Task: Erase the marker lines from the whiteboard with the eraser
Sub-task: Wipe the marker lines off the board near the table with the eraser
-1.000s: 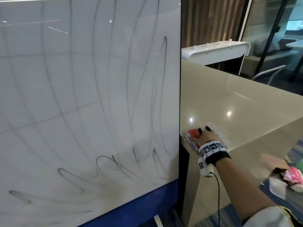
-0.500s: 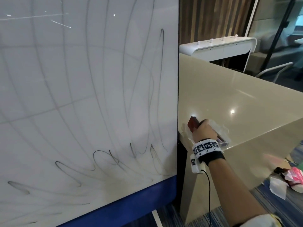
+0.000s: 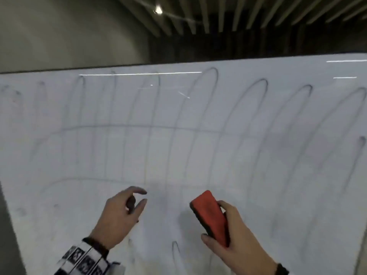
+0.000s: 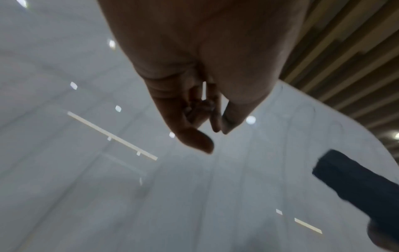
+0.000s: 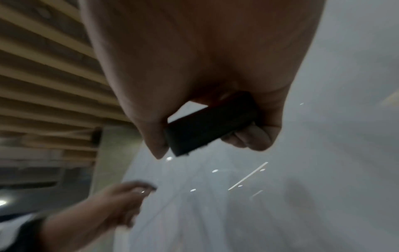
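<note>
Holding one eraser (image 3: 210, 216), right hand (image 3: 236, 243) faces one whiteboard (image 3: 258, 147)

A ceiling of long wooden slats (image 3: 248, 14) is running above, a small round ceiling light (image 3: 158, 10) is glowing, and a plain grey wall (image 3: 69, 30) is standing behind.
</note>
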{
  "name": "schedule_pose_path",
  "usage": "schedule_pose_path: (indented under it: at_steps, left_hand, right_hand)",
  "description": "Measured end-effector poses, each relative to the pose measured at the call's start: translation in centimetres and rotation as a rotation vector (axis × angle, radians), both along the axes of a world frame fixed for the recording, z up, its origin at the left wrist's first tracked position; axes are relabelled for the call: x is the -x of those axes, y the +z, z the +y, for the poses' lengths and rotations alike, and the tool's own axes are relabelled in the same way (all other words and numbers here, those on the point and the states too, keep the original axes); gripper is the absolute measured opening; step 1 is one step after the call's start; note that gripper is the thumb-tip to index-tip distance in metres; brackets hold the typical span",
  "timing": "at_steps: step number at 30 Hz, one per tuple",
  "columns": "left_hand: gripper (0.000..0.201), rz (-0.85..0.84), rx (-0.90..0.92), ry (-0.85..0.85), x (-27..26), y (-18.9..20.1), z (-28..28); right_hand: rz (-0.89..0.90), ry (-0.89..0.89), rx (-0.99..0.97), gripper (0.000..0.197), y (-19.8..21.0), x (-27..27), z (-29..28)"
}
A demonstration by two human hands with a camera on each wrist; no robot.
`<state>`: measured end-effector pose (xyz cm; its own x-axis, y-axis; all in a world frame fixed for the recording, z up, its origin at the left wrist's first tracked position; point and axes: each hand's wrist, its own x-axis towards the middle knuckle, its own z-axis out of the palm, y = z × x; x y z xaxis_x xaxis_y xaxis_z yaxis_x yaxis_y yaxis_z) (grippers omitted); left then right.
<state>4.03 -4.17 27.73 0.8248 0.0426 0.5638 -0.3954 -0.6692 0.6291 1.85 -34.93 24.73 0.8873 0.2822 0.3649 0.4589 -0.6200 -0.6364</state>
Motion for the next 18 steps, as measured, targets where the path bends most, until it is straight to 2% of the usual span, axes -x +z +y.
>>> schedule_pose_path:
  at_steps: [2,4,7,8,10,12,16,18]
  left_hand:
    - [0.031,-0.177,0.043,0.038,-1.3,5.0,2.5]
    - [0.038,-0.333,0.043,0.048,-2.9,9.6,4.3]
    - [0.055,-0.484,0.011,0.072,-5.1,16.0,6.0]
    - [0.059,-0.525,-0.01,0.072,-6.0,17.8,6.5]
    - [0.061,-0.597,-0.036,0.072,-7.8,20.8,6.9]
    - [0.056,-0.642,-0.064,0.073,-9.7,22.7,6.8]
    - [0.057,-0.626,-0.244,0.163,-12.9,23.0,5.8]
    - [0.056,-0.668,-0.294,0.236,-13.8,22.4,5.5]
  right_hand:
    - [-0.135,0.052,0.069,0.072,4.1,-1.5,3.4]
    - [-0.361,-0.002,0.044,0.071,9.3,-3.6,6.1]
    - [-0.805,-0.3,0.032,0.074,18.2,-7.3,8.8]
    - [-0.9,-0.433,0.034,0.072,21.3,-8.4,9.5]
    - [-0.971,-0.612,0.05,0.067,25.9,-10.4,10.6]
    - [-1.012,-0.644,0.117,0.061,26.8,-11.8,12.3]
    - [-1.081,-0.44,0.379,0.045,20.4,-12.9,15.6]
    - [-1.065,-0.366,0.462,0.044,18.9,-12.9,15.4]
